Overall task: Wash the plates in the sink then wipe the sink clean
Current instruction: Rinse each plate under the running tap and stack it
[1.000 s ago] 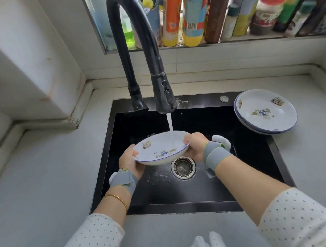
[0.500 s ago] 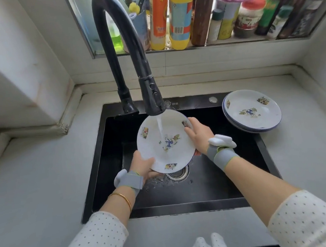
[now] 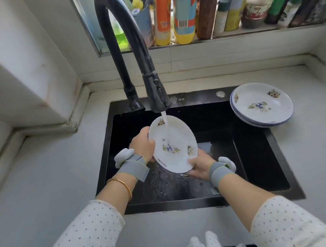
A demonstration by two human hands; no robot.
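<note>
A white plate [image 3: 176, 138] with small flower prints is tilted up over the black sink [image 3: 261, 165], its face toward me. Water from the black faucet [image 3: 156, 95] runs down the plate's face. My left hand [image 3: 143, 145] grips the plate's upper left rim. My right hand [image 3: 199, 166] holds the lower right rim from below. The drain is hidden behind the plate and my right hand.
A stack of matching plates [image 3: 262, 105] sits on the sink's back right corner, partly on the grey counter [image 3: 43, 174]. Bottles and jars [image 3: 185, 11] line the window ledge behind the faucet. A white wall block [image 3: 13, 68] juts out at the left.
The plate went from lying flat under the stream to standing tilted, then turned. My left hand moved from its bottom edge to the upper left rim, my right from the right rim to the bottom.
</note>
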